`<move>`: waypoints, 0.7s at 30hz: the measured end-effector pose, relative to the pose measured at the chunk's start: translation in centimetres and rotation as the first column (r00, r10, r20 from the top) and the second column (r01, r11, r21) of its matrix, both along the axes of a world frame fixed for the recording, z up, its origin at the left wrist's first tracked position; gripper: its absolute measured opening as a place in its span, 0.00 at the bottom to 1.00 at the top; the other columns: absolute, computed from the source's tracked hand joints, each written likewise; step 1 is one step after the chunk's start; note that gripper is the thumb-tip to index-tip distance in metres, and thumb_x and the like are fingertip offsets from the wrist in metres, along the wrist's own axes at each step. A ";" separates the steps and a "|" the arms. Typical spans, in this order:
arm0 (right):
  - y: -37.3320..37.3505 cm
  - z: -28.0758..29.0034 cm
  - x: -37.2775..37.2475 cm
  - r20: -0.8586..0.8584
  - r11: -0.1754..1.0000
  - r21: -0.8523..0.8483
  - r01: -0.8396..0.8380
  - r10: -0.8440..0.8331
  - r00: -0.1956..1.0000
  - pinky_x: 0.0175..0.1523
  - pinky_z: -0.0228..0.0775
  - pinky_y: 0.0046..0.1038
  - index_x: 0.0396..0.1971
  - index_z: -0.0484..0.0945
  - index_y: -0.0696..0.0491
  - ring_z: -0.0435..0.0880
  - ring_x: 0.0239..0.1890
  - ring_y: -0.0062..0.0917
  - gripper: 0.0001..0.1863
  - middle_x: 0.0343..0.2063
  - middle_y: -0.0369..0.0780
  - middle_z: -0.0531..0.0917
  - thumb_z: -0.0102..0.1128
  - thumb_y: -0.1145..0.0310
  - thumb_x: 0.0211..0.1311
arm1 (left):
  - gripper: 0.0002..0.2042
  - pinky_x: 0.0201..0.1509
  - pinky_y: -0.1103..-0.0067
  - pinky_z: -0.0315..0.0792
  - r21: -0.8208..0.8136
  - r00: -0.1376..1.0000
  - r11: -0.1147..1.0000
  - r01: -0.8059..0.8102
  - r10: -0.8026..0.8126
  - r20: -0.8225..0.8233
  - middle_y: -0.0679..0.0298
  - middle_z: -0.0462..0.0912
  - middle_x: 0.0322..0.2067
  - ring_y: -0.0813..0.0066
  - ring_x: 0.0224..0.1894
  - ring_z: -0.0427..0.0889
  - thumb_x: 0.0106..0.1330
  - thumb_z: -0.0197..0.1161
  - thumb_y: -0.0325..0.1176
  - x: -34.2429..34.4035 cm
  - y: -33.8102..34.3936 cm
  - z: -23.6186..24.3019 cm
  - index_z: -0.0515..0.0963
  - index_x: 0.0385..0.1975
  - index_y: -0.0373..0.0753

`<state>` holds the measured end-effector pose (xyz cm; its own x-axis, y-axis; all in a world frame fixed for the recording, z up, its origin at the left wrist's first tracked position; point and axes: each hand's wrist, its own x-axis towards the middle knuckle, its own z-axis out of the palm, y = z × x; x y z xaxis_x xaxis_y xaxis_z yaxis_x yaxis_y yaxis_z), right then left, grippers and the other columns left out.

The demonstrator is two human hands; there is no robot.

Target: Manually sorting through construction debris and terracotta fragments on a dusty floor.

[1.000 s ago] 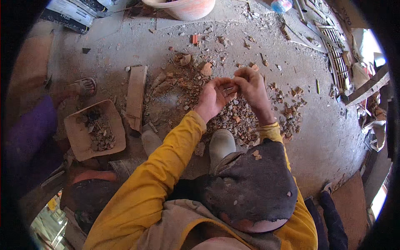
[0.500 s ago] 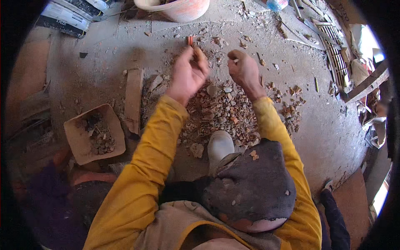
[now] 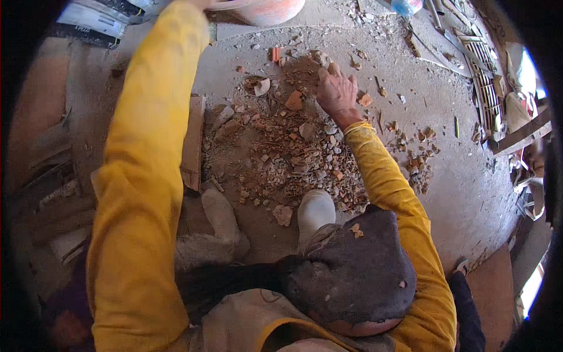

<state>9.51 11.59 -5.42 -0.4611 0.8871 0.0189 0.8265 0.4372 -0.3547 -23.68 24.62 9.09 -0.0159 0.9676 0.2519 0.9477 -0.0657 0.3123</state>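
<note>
My left arm stretches far forward in its yellow sleeve. Only a sliver of my left hand shows at the top edge, beside the rim of a pale, reddish-stained bucket; its fingers are hidden. My right hand is low over the floor, back up, fingers apart and pointing down at the debris. Just past its fingertips lies a greyish lump of rubble. Left of the hand are a reddish-brown shard, a pale curved shard and a small orange piece. A rubble pile spreads nearer to me.
Two pale boots stand at the pile's near edge. A wooden board lies on the left, partly behind my sleeve. Stacked packages are at the far left. A slatted grille and a wooden beam are on the right.
My left hand has swung forward and left to the bucket; its arm now covers most of the tan container. My right hand has lowered to the debris. More shards show beyond the pile.
</note>
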 end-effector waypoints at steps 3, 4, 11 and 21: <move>0.5 -2.4 4.5 0.043 0.995 -0.066 0.081 -0.078 0.996 0.55 0.65 0.52 0.36 0.80 0.48 0.80 0.46 0.41 0.10 0.43 0.42 0.77 0.55 0.66 0.55 | 0.13 0.42 0.72 0.76 0.144 0.867 0.989 -0.033 -0.044 0.496 0.55 0.80 0.35 0.66 0.37 0.81 0.69 0.52 0.38 13.3 -5.2 -0.2 0.76 0.38 0.33; 0.4 -2.0 3.9 0.033 0.996 -0.061 0.072 -0.070 0.997 0.55 0.65 0.52 0.36 0.80 0.48 0.80 0.46 0.41 0.10 0.43 0.42 0.77 0.55 0.66 0.55 | 0.15 0.33 0.73 0.75 0.138 0.889 0.986 -0.097 0.023 0.457 0.62 0.80 0.20 0.71 0.27 0.81 0.68 0.52 0.38 14.3 -8.3 -0.3 0.78 0.24 0.34; -1.2 -1.0 4.0 0.041 0.981 -0.186 0.059 -0.052 0.998 0.50 0.66 0.45 0.33 0.81 0.49 0.80 0.43 0.36 0.10 0.39 0.41 0.78 0.57 0.70 0.49 | 0.11 0.52 0.69 0.74 -0.023 0.933 0.999 0.027 -0.017 0.358 0.48 0.83 0.39 0.54 0.46 0.82 0.58 0.57 0.26 14.9 -8.2 -16.6 0.83 0.37 0.36; -3.1 -3.2 8.6 -0.149 0.996 -0.052 0.074 -0.081 0.986 0.51 0.66 0.42 0.37 0.83 0.48 0.78 0.44 0.38 0.14 0.37 0.40 0.78 0.55 0.72 0.49 | 0.07 0.46 0.64 0.74 -0.157 0.964 0.958 0.238 -0.214 0.159 0.50 0.82 0.33 0.50 0.39 0.81 0.53 0.58 0.24 13.8 -5.4 -19.8 0.81 0.31 0.38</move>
<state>18.13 8.45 -8.58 -0.3863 0.9214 0.0415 0.7927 0.3547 -0.4958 -9.86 19.20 -10.75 0.1853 0.9785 0.0911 0.8606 -0.2063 0.4657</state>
